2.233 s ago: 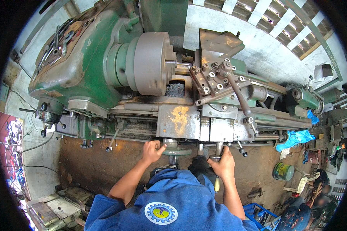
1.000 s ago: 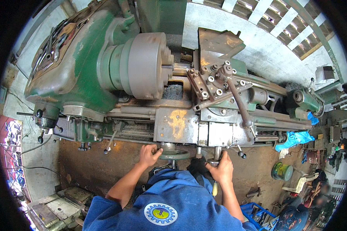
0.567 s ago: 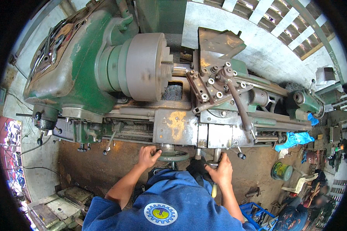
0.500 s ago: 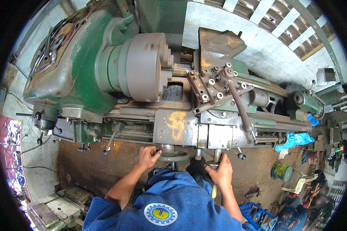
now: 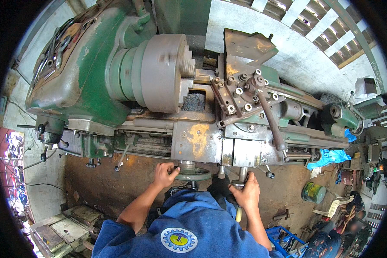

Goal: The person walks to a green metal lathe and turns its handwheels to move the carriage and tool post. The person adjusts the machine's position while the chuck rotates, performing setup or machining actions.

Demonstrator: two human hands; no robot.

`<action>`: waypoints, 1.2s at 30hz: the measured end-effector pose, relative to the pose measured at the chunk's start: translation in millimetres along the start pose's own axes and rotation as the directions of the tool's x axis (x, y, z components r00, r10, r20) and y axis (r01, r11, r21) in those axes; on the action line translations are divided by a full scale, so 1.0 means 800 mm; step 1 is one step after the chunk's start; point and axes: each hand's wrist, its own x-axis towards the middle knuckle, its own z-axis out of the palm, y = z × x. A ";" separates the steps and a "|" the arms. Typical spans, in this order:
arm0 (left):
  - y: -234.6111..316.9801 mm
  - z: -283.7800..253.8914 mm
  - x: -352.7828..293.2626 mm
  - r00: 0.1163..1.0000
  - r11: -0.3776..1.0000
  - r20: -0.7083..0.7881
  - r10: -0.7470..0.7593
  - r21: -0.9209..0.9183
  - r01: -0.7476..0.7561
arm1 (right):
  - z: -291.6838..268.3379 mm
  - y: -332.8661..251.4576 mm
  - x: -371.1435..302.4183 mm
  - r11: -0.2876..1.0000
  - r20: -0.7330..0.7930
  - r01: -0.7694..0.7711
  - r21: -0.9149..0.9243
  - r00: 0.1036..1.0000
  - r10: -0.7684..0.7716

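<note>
At the left end of the carriage's front, my left hand [image 5: 164,175] is closed on the rim of a dark metal handwheel [image 5: 194,175]. My right hand [image 5: 246,192] grips a smaller crank wheel [image 5: 240,183] below the cross slide; its fingers partly cover it, and a pale handle hangs beneath. Above my hands, a green lathe's large grey chuck [image 5: 161,74] has blurred jaws. Facing it is the tool post [image 5: 257,82], with several bolts and a long clamping lever [image 5: 271,124]. Whatever the chuck holds is hard to make out.
Wrenches [image 5: 51,56] lie on top of the headstock [image 5: 88,64]. The tailstock [image 5: 344,116] stands at the bed's right end. A green bucket [image 5: 313,192], a blue crate [image 5: 286,241] and another person [image 5: 327,245] are at lower right. A metal machine part [image 5: 56,234] sits at lower left.
The chuck's jaws sit at a different angle, so it is turning. The view has shifted slightly; both hands keep their places on the wheels.
</note>
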 end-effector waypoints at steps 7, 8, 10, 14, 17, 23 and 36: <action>-0.008 0.005 0.000 0.995 0.997 -0.063 0.075 0.017 -0.074 | 0.000 -0.001 0.000 1.000 0.004 0.001 0.005 1.000 -0.001; -0.010 0.005 0.001 0.996 0.997 -0.059 0.073 0.009 -0.073 | 0.000 -0.001 0.000 1.000 0.004 0.002 0.005 1.000 -0.002; -0.012 0.005 0.001 0.999 0.999 -0.028 0.041 0.005 -0.041 | 0.000 -0.001 0.000 1.000 0.003 0.002 0.009 1.000 -0.002; -0.015 0.005 0.001 1.000 1.000 0.014 -0.002 -0.013 0.002 | 0.000 -0.001 0.000 1.000 -0.005 0.005 0.014 1.000 -0.005; -0.015 0.005 0.000 1.000 1.000 0.002 0.021 0.020 -0.021 | 0.001 0.000 0.001 1.000 0.002 0.000 0.021 1.000 0.000; -0.015 0.005 -0.002 1.000 1.000 0.014 0.000 0.025 0.000 | 0.001 0.001 0.001 0.999 -0.016 0.027 0.030 1.000 -0.026; -0.013 0.000 -0.001 0.999 0.998 0.012 0.029 -0.061 -0.029 | 0.000 -0.001 0.000 0.999 -0.025 0.024 0.041 0.999 -0.023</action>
